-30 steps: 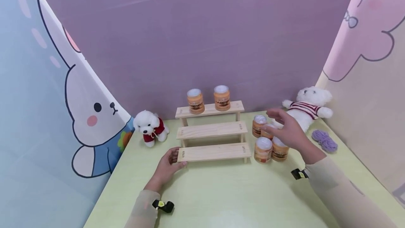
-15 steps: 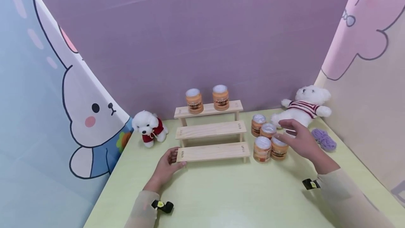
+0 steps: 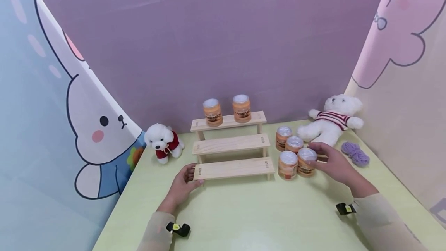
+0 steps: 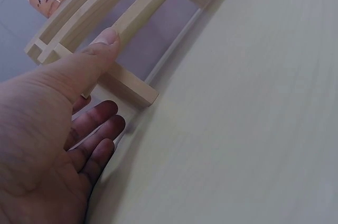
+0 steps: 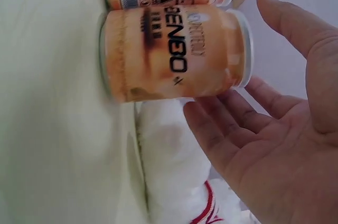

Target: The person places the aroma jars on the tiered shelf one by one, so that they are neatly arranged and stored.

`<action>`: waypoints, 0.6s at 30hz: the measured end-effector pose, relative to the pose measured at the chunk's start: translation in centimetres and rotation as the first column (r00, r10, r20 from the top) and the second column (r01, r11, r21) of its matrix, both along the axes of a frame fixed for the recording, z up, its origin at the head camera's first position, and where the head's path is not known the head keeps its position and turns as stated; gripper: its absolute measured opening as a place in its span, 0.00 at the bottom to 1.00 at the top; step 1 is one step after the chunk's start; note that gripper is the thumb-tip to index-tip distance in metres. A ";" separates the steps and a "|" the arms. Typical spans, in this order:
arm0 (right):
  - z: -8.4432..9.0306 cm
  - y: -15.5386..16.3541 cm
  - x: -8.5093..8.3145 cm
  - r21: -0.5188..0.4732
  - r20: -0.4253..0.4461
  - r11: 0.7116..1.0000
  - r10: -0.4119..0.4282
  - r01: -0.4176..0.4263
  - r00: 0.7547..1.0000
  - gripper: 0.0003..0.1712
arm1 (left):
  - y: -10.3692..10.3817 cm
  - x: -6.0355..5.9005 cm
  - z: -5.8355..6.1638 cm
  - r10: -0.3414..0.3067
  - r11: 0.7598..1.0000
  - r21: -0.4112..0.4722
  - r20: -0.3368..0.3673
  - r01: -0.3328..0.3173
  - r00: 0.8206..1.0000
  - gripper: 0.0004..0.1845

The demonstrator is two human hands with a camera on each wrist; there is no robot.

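A three-step wooden stand sits on the pale green table. My left hand holds the left end of its lowest step, thumb on top and fingers below beside the leg. Two orange jars stand on the top step. Several more orange jars are grouped right of the stand. My right hand is open around the front right jar. In the right wrist view its fingers lie by the lid of that jar, with the thumb apart.
A white plush dog in a red top sits left of the stand. A white plush bear in a striped shirt lies at the back right, with a purple yarn bundle beside it. Cartoon-printed walls enclose the table on three sides.
My right hand has come down from above the jar group to the front right jar. The left hand has stayed on the stand's lowest step.
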State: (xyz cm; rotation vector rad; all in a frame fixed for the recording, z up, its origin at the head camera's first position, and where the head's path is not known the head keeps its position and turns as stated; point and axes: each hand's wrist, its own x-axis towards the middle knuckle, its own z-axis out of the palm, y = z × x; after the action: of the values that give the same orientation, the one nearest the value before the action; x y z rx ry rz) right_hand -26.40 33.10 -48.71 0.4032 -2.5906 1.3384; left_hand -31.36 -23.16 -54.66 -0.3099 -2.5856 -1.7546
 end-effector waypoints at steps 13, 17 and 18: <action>-2.1 0.4 -0.4 -0.053 0.101 0.998 0.047 -0.042 0.994 0.41 | 0.1 0.1 -0.1 0.007 1.000 0.013 0.009 -0.007 1.000 0.40; -2.4 0.6 -0.4 -0.061 0.111 0.997 0.048 -0.041 0.993 0.42 | 0.1 0.0 -0.2 0.008 1.000 0.021 0.011 -0.008 1.000 0.40; -2.4 0.6 -0.4 -0.057 0.109 0.998 0.046 -0.040 0.993 0.42 | 0.2 0.0 -0.2 0.015 1.000 0.018 0.015 -0.016 1.000 0.39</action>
State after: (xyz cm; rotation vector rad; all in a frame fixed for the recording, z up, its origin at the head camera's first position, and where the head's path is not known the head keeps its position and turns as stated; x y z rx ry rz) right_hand -26.83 33.75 -51.14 0.3886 -2.6404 1.4823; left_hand -31.39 -22.96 -54.87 -0.2769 -2.5737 -1.7811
